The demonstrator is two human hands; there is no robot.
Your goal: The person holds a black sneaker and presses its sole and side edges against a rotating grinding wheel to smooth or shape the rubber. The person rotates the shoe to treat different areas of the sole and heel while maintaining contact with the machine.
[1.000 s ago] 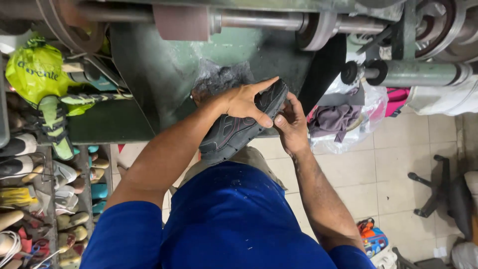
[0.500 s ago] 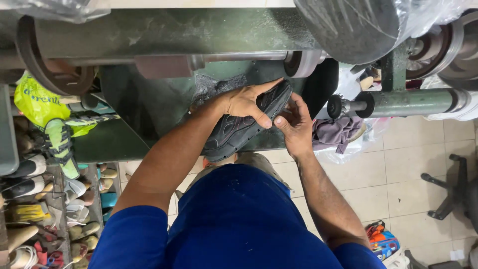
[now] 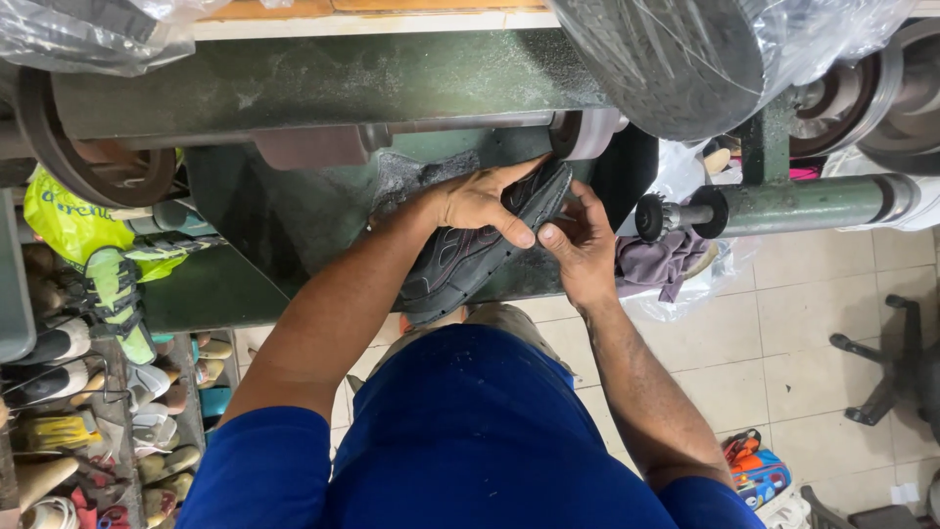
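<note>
I hold a dark grey shoe (image 3: 460,264) with both hands, its toe end raised toward a small grinding wheel (image 3: 586,132) on the green machine (image 3: 323,83). My left hand (image 3: 480,201) grips over the upper near the toe. My right hand (image 3: 580,240) clasps the toe end from the right side. The shoe's heel points down toward my lap. Whether the toe touches the wheel is hidden by my fingers.
A large plastic-wrapped wheel (image 3: 676,59) hangs at the upper right. A horizontal shaft with a small brush (image 3: 676,216) sticks out on the right. Racks of shoes (image 3: 88,392) fill the left. A chair base (image 3: 891,362) stands on the tiled floor at right.
Both hands have lifted the shoe up and closer to the machine's shaft and wheel. The camera view has tilted upward.
</note>
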